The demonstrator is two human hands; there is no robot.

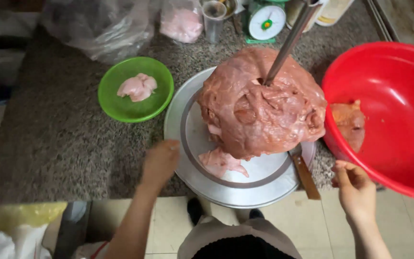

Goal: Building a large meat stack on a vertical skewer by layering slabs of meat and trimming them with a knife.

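A big mound of raw reddish meat (259,103) is stacked on an upright metal skewer (291,38) standing on a round metal tray (188,144). A loose pale piece (221,163) lies on the tray under the mound. My left hand (160,160) rests with curled fingers on the tray's left rim. My right hand (355,189) hovers by the lower rim of a large red bowl (398,105), fingers loosely bent and holding nothing. Marinated meat (350,123) lies inside the bowl.
A green bowl (116,103) with pale raw meat (137,87) sits left of the tray. A knife's wooden handle (305,176) pokes from under the tray. Plastic bags (101,24), a clear cup (213,19) and a small kitchen scale (265,21) stand at the back of the granite counter (53,139).
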